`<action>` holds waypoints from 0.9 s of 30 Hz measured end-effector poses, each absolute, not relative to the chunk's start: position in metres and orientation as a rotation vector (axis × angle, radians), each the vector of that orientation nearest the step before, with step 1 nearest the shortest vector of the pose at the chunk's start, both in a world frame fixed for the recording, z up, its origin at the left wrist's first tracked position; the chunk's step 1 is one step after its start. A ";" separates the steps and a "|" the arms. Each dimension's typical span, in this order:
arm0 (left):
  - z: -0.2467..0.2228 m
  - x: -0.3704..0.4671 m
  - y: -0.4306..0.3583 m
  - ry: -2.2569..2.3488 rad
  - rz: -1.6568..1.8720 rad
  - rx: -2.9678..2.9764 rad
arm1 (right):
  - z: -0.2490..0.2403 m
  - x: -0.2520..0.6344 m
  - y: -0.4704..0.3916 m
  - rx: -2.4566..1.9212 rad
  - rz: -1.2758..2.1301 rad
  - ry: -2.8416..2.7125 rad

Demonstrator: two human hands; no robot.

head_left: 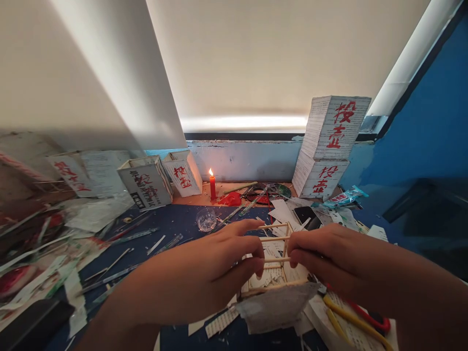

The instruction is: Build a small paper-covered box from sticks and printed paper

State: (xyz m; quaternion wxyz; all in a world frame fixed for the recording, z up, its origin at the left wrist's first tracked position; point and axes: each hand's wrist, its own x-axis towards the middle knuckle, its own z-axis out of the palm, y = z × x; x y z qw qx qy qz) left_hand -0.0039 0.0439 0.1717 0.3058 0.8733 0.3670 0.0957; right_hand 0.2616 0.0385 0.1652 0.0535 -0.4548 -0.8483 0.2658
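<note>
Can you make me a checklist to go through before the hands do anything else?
1. Left hand at one end of the wooden stick: ok.
2. Right hand at its other end: ok.
3. Red candle upright: ok.
4. Flame out: not ok, it's burning.
5. Paper scraps tidied: not ok, they're scattered about.
6. Stick frame joints firm: cannot tell.

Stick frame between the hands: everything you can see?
The stick frame is an open, box-like build of thin, pale sticks, apparently wood, looking unfinished, with gaps between the bars. Printed paper shows through it; whether inside or beneath, I can't tell. Whitish paper hangs at its near edge. It is right of centre, above the blue tabletop. The left hand and right hand hold it from either side, hiding parts.
</note>
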 end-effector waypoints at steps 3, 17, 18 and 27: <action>0.172 -0.005 0.043 1.009 0.231 2.337 | 0.167 0.267 0.042 -1.365 0.795 -2.568; 0.174 -0.004 0.043 1.026 0.193 2.299 | 0.165 0.269 0.042 -1.335 0.744 -2.594; 0.174 -0.004 0.043 1.037 0.193 2.292 | 0.166 0.269 0.042 -1.345 0.745 -2.587; 0.164 0.003 0.043 1.056 0.327 2.236 | 0.164 0.268 0.042 -1.320 0.735 -2.552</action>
